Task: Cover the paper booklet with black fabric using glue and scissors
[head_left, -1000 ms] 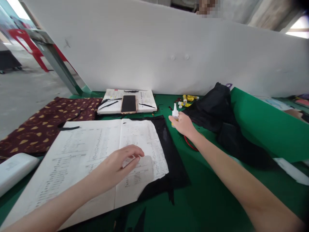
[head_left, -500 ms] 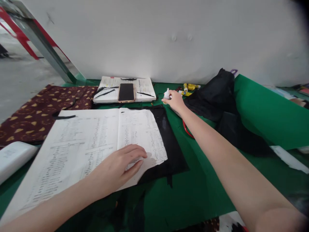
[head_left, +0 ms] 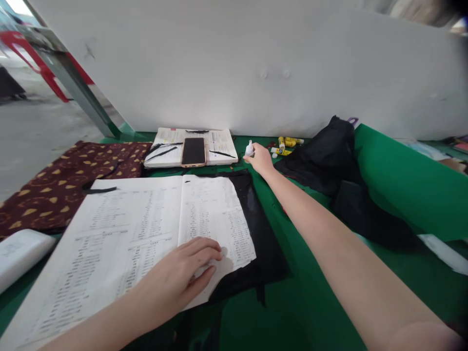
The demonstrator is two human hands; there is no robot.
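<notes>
My right hand [head_left: 260, 157] reaches to the back of the green table, its thumb and fingers closed around a small white bottle [head_left: 249, 148] with a narrow nozzle. The bottle stands upright; part of it is hidden by the fingers. My left hand [head_left: 195, 265] lies on a large printed paper sheet [head_left: 146, 204], fingers loosely bent and thumb apart, with nothing held. A black fabric piece [head_left: 268, 258] lies beneath the sheet's right side and shows along its torn-looking edge. A thin black strip [head_left: 101, 190] crosses the sheet's top left corner.
Behind the sheet, a phone [head_left: 193, 151] rests on an open book [head_left: 223, 142] with black scraps. Yellow glue tubes [head_left: 288, 141] and black cloth [head_left: 325, 156] lie right of my right hand. Patterned brown fabric [head_left: 73, 175] and a white device [head_left: 24, 256] are at left. A pale panel [head_left: 204, 63] stands behind.
My right hand has moved slightly left with the white bottle. My forearm now covers most of the red curved object beside it. The view has tilted up a little; my left hand stays on the sheet.
</notes>
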